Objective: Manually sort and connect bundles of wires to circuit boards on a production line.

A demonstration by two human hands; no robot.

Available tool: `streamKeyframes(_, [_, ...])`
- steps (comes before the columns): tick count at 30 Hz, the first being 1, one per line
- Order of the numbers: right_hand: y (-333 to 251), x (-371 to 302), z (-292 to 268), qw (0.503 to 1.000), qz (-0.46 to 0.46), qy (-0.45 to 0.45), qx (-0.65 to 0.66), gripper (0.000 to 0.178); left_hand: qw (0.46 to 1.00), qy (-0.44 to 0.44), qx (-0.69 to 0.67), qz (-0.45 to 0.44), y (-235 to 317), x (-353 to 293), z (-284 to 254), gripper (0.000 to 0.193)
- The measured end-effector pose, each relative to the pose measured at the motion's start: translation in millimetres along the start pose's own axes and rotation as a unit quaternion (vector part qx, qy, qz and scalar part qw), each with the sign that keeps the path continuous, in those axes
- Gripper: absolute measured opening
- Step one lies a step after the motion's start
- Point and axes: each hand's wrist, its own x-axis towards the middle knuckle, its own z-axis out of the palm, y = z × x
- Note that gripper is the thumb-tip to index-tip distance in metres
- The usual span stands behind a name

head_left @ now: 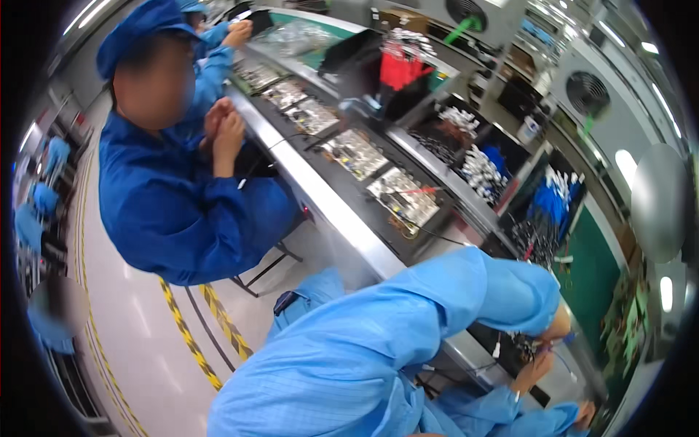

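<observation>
At the lower right, my left hand (558,325) reaches over the work line from a light blue sleeve, its fingers bent down beside thin blue and purple wires (568,338). My right hand (534,373) is just below it, fingers closed together by a dark cluster of wires and small parts (526,345). Both hands look closed, but they are small in view, and what lies between the fingers cannot be made out. A white connector (496,344) on a lead hangs close to the cluster.
Several metal-framed circuit assemblies (404,197) lie along the dark line (349,193) with its silver edge. Black bins (550,207) of blue, red and white-tipped wires stand behind. At left sits a co-worker (182,197) in dark blue; another person's hand (585,414) is at the lower right.
</observation>
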Motion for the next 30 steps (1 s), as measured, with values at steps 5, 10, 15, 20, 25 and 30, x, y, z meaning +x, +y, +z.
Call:
streamKeyframes(5, [-28.0, 0.0, -2.8, 0.996, 0.008, 0.017, 0.091, 0.037, 0.998, 0.002, 0.033, 0.047, 16.5, -18.7, -14.9, 0.025])
streamKeyframes(10, [-60.2, -6.6, -2.2, 0.998, 0.068, 0.015, 0.007, 0.035, 0.994, 0.021, 0.04, 0.098, 1.1, -6.3, 11.4, 0.027])
streamKeyframes(15, [-40.5, -24.5, 9.8, 0.98, 0.093, 0.088, 0.154, 0.027, 0.997, 0.015, 0.036, 0.074, 5.1, -16.1, 11.3, 0.021])
streamKeyframes(20, [-51.7, -30.6, -13.8, 0.983, 0.138, 0.105, 0.067, 0.03, 0.997, -0.025, 0.029, 0.069, 14.3, -35.7, -23.1, 0.03])
streamKeyframes(25, [-29.1, -44.3, -15.8, 0.976, 0.135, 0.13, 0.113, 0.032, 0.991, 0.122, -0.038, 0.041, 8.6, -38.4, -25.1, 0.016])
streamKeyframes(30, [-79.0, -57.6, -19.6, 0.957, 0.133, 0.168, 0.197, 0.037, 0.988, 0.153, -0.032, 0.02, 25.6, -84.5, -50.0, 0.014])
